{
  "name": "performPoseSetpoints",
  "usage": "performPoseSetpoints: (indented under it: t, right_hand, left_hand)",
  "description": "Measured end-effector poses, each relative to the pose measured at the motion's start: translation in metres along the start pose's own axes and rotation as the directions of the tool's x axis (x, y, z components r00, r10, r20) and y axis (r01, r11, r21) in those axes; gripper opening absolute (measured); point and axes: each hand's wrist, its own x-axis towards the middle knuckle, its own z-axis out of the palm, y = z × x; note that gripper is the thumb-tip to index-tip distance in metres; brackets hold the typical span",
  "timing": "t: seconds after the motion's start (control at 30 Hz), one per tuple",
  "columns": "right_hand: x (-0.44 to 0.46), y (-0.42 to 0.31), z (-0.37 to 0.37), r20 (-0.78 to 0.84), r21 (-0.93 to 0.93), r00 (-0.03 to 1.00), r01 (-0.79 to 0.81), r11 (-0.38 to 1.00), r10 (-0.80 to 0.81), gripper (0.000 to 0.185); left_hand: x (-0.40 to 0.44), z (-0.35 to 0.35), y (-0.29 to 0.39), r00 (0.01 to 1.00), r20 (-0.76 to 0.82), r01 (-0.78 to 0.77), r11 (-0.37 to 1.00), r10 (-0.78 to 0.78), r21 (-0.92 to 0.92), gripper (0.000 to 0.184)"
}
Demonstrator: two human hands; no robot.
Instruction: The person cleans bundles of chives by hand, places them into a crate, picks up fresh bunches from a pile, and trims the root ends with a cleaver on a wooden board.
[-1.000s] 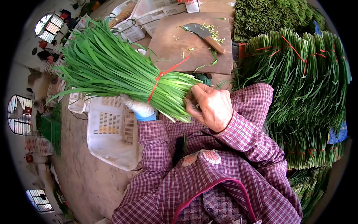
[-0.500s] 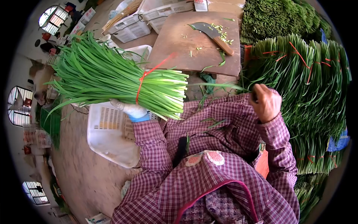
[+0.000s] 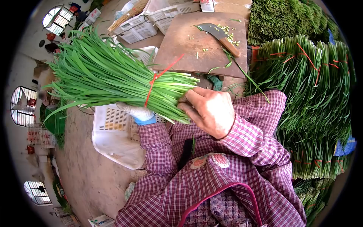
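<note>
A thick bundle of garlic chives [image 3: 113,72], tied with a red band [image 3: 150,87], lies across my left hand [image 3: 138,111]. That hand wears a pale glove with a blue cuff and is closed round the bundle from below; most of its fingers are hidden under the leaves. My right hand [image 3: 210,109], bare, is at the pale cut ends of the bundle, thumb and fingers pinched on the stalks there. A loose chive leaf [image 3: 254,83] hangs from the board's right edge toward my knee.
A brown board [image 3: 181,45] ahead bears a curved knife [image 3: 217,33] and chopped stem bits. A white crate [image 3: 113,147] stands below the bundle, with more white crates [image 3: 136,30] behind. Stacked chive bundles [image 3: 302,75] rise at the right.
My right hand has moved left from beside the stack to the bundle's cut ends. The single leaf it was pulling away is out of its fingers. My left hand still holds the bundle.
</note>
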Motion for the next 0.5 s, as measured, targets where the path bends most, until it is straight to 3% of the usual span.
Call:
performPoseSetpoints:
  t: [0.1, 0.33, 0.4, 0.5]
  right_hand:
    - [0.002, 0.001, 0.009, -0.02, 0.007, 0.999, -0.026, 1.0, 0.026, 0.019]
    - [0.005, 0.011, 0.017, 0.014, -0.01, 0.996, -0.088, 0.996, 0.089, 0.027]
    - [0.004, 0.014, 0.02, 0.028, -0.018, 0.996, -0.089, 0.996, 0.09, 0.026]
    - [0.004, 0.016, 0.024, 0.009, -0.072, 0.998, -0.056, 0.996, 0.056, 0.023]
  left_hand:
    - [-0.003, 0.009, -0.005, 0.995, -0.048, -0.081, 0.986, 0.089, 0.148, 0.077]
    - [-0.001, -0.008, -0.007, 0.993, 0.115, 0.005, 0.999, -0.011, 0.053, 0.078]
    - [-0.004, -0.015, -0.007, 0.998, -0.057, -0.012, 0.997, 0.016, 0.081, 0.079]
    - [0.0, -0.019, -0.005, 0.998, -0.06, -0.004, 0.996, 0.009, 0.084, 0.08]
